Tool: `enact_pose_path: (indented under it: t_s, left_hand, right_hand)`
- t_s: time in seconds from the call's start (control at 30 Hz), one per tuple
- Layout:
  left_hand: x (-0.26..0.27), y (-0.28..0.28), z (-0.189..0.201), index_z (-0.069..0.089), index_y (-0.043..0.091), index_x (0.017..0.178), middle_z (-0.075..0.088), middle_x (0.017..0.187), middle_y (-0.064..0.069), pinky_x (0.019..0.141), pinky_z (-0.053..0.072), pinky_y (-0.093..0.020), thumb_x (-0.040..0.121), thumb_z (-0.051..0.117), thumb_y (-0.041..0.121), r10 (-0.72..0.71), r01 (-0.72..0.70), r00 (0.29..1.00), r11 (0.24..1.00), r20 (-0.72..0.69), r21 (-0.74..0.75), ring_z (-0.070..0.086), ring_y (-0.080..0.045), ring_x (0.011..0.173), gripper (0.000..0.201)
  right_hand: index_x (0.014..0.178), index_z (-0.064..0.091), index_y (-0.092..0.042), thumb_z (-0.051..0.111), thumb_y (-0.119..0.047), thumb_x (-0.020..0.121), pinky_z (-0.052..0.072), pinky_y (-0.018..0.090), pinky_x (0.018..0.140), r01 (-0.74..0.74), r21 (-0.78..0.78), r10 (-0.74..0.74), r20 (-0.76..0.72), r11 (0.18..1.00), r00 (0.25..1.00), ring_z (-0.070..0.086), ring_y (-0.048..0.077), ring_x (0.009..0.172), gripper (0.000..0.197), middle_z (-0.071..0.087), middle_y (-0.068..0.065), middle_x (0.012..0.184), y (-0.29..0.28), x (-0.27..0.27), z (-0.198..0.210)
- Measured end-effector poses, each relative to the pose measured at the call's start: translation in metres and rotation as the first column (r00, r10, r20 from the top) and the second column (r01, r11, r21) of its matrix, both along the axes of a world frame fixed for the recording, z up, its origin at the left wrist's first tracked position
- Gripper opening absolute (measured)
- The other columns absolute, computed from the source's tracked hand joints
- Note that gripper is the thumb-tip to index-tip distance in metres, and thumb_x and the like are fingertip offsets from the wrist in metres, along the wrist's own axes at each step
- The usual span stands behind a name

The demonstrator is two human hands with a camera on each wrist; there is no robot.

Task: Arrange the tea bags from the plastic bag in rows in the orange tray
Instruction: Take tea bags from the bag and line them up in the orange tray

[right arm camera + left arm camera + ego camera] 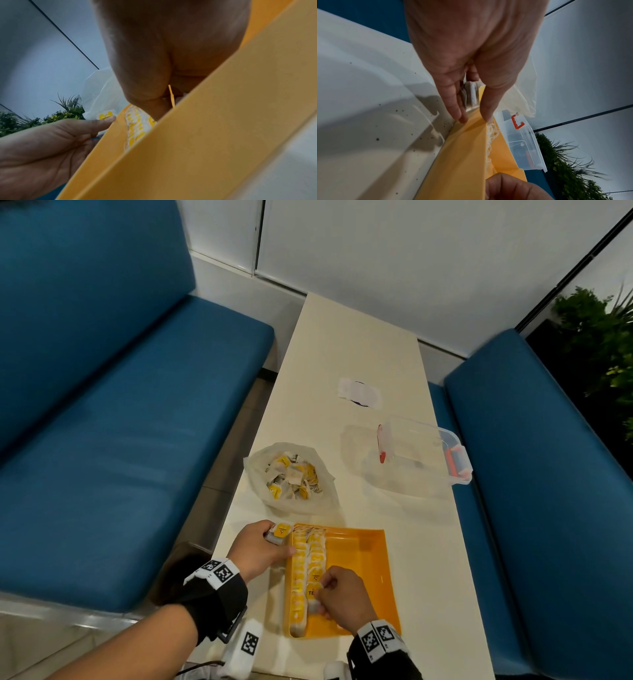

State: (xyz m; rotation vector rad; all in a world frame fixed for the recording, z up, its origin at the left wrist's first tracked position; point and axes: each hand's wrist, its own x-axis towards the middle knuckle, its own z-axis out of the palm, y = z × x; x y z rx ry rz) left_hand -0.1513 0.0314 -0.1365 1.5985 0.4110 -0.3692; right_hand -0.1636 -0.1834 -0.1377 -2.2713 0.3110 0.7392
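Note:
The orange tray (363, 577) lies at the near end of the table, with two rows of yellow-tagged tea bags (305, 563) along its left side. My left hand (260, 546) grips a small stack of tea bags (279, 533) just outside the tray's far left corner, its thumb against the tray's left wall (467, 148). My right hand (337, 599) pinches a tea bag (314, 594) at the near end of the second row. The plastic bag (291, 477) of loose tea bags stands open beyond the tray. In the right wrist view the tray wall (205, 135) hides most of the rows.
A clear plastic box (421, 453) with red clips sits at the table's right edge, a white and purple packet (358, 392) farther back. Blue benches (120, 440) flank the narrow cream table (342, 354). A plant (603, 344) stands at the far right.

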Motion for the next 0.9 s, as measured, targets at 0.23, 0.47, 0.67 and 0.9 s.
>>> enact_pose_path:
  t_s: [0.23, 0.47, 0.67, 0.9]
  left_hand:
    - [0.002, 0.001, -0.001, 0.076, 0.017, 0.091, 0.079, 0.087, 0.0, 0.087, 0.061, -0.047, 0.067, 0.093, 0.018, -0.024, 0.024, 1.0, 0.999, 0.011, 0.022, 0.076, -0.021, 0.086, 0.029]
    - [0.0, 0.007, 0.003, 0.074, 0.012, 0.083, 0.073, 0.077, -0.002, 0.078, 0.064, -0.041, 0.089, 0.074, 0.009, 0.046, -0.046, 0.999, 0.999, 0.025, -0.005, 0.075, -0.023, 0.078, 0.007]
    - [-0.006, 0.008, 0.026, 0.075, 0.009, 0.102, 0.076, 0.091, -0.016, 0.07, 0.063, -0.032, 0.098, 0.064, 0.006, 0.002, 0.017, 0.992, 0.989, 0.128, -0.145, 0.077, -0.031, 0.084, 0.012]
    - [-0.006, 0.007, 0.032, 0.075, 0.008, 0.095, 0.077, 0.09, -0.014, 0.064, 0.06, -0.031, 0.092, 0.073, 0.008, -0.041, 0.067, 0.991, 0.977, 0.129, -0.203, 0.076, -0.031, 0.077, 0.004]
  right_hand:
    - [0.073, 0.061, -0.022, 0.071, -0.008, 0.075, 0.061, 0.046, 0.068, 0.007, -0.083, 0.001, 0.096, 0.996, 0.995, 0.07, 0.023, 0.072, 0.016, 0.067, -0.001, 0.075, 0.005, 0.002, -0.007]
    - [0.087, 0.062, -0.025, 0.073, -0.02, 0.083, 0.047, 0.014, 0.062, -0.053, -0.066, 0.069, 0.265, 0.996, 0.962, 0.063, 0.006, 0.076, 0.013, 0.064, -0.007, 0.083, 0.01, 0.012, 0.037]
    - [0.096, 0.065, -0.023, 0.079, -0.021, 0.08, 0.05, 0.027, 0.053, -0.052, 0.335, -0.045, 0.277, 0.941, 0.96, 0.07, 0.017, 0.07, 0.022, 0.068, 0.001, 0.091, 0.045, 0.034, 0.081]
    - [0.1, 0.067, -0.012, 0.072, -0.004, 0.085, 0.047, 0.028, 0.052, -0.015, 0.45, -0.109, 0.248, 0.893, 0.963, 0.066, 0.016, 0.063, 0.018, 0.064, 0.003, 0.078, 0.063, 0.043, 0.087]
